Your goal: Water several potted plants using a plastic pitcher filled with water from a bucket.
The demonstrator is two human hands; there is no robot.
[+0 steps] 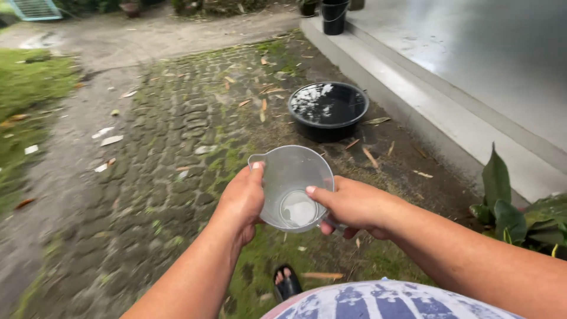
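The right hand hides the clear jug's handle. The far bucket is cut off at the top edge, and the near sandalled foot is half hidden.

**Outdoor yard with paved ground and raised step**

Mossy cobblestone paving fills the centre, strewn with dry leaves. At 9 o'clock lies a strip of grass; at 11 o'clock, a pale dirt path. A grey concrete step runs from 12 to 3 o'clock, edging a smooth, glossy terrace floor. A black basin of water stands near the step; a dark bucket sits at 12 o'clock. Broad-leaved plants grow at 4 o'clock. Daylight is soft and even.
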